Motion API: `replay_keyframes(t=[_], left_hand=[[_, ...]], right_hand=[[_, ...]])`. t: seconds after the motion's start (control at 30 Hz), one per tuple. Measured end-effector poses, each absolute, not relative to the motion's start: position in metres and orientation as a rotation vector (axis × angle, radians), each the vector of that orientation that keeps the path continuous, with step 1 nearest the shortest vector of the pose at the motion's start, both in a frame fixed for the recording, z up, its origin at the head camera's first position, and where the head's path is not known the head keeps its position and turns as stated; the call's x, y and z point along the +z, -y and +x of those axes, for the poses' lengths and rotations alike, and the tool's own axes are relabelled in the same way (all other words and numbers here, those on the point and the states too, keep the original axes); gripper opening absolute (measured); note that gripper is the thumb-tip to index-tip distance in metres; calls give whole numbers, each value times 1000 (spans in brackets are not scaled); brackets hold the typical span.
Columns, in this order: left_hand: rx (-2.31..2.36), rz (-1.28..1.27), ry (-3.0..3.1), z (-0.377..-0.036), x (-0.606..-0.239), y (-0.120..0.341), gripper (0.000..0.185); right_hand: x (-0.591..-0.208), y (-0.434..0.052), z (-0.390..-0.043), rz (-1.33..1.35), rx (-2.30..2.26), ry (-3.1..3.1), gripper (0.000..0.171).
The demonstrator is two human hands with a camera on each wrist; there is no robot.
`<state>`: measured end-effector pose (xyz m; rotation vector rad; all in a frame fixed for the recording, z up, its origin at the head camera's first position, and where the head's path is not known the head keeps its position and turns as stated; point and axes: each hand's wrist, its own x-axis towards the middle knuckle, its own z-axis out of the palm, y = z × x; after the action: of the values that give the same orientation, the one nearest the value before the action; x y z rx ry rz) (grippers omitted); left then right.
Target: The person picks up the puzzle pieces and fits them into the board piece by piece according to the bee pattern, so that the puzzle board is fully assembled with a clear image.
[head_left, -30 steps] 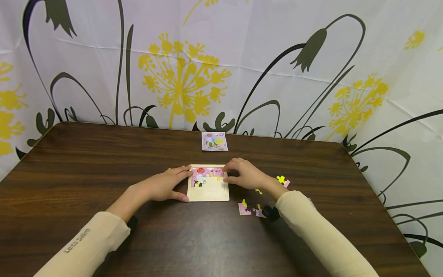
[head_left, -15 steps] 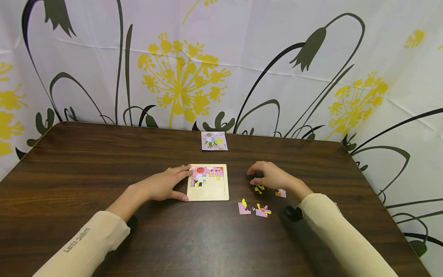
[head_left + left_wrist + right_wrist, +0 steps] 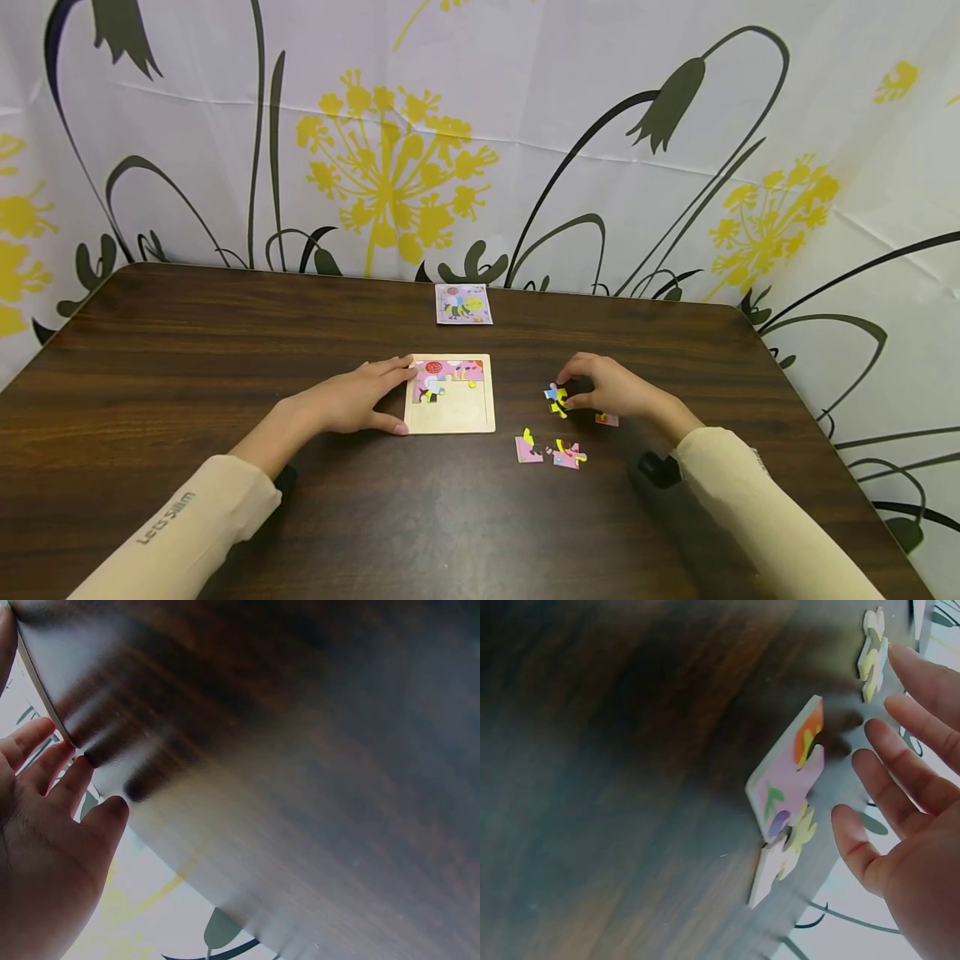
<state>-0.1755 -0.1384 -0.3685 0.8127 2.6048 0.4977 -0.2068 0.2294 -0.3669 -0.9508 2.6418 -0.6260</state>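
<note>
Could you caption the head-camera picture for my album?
Left hand steadies the puzzle tray; right hand pinches a piece.

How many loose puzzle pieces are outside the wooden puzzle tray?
4: a yellow-and-blue piece pinched by the right hand, a small pink piece beside that hand, two pink pieces nearer. The hand may hide more.
</note>
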Motion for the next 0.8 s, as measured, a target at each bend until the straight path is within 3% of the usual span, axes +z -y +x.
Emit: replay_keyframes(t=[0.8], left_hand=[[509, 825, -2605, -175, -370, 139, 83]], right_hand=[[-385, -236, -194, -1002, -677, -2760, 23]])
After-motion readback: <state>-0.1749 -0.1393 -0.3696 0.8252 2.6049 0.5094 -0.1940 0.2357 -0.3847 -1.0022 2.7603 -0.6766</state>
